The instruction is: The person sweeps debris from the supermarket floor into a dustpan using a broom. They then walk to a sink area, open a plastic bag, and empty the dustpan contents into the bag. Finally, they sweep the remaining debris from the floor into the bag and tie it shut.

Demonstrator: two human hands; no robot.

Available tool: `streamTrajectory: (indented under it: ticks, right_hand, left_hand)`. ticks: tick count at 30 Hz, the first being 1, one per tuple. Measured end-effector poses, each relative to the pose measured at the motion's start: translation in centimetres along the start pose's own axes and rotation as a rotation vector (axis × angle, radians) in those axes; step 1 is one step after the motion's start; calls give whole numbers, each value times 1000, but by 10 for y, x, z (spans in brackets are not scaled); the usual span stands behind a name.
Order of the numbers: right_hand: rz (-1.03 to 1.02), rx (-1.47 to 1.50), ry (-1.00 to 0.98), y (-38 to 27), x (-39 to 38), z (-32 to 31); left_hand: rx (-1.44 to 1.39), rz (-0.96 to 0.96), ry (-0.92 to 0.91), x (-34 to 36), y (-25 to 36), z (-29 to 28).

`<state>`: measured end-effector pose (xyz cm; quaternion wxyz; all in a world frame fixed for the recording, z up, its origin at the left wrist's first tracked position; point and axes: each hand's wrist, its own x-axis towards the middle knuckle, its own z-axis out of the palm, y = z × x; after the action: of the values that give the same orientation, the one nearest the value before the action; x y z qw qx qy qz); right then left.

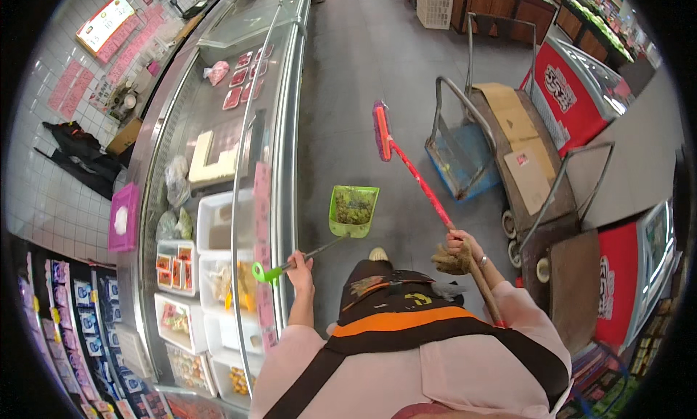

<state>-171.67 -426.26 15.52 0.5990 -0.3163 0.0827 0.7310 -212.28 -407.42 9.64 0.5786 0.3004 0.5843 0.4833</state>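
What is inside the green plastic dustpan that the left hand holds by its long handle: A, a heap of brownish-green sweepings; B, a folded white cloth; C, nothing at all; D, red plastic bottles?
A: the green plastic dustpan, held by the left hand, carries a heap of brownish-green sweepings across its tray.

Open grey floor (pixel 348 92) ahead, free aisle. Glass display counter (pixel 239 165) walls off left side. Flatbed carts (pixel 508 150) crowd right, red chest freezers (pixel 573 92) beyond. Gap between carts and dustpan (pixel 353 211) probably passable; fisheye bends edges.
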Motion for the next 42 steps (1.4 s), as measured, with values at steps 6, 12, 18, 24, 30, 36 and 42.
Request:
streamTrajectory:
  ticks: [6,12,18,24,30,36,42]
  right_hand:
    - [26,75,-49,-164,128,64]
    - [-47,128,-105,-340,305,109]
    - [-35,91,-194,-532,462,203]
    - [-57,83,-145,-721,610,240]
    - [-30,150,30,-857,739,316]
    - [-24,-14,-27,-985,822,324]
    - [5,72,-57,-1147,941,340]
  left_hand:
    - [-10,26,-58,200,66,193]
    - [41,23,-86,377,108,350]
    - [-79,27,4,525,166,484]
    - [-49,-3,-38,665,213,657]
    - [31,106,-79,849,246,797]
    - [122,31,-50,1024,306,993]
    - [92,59,-74,1182,348,1192]
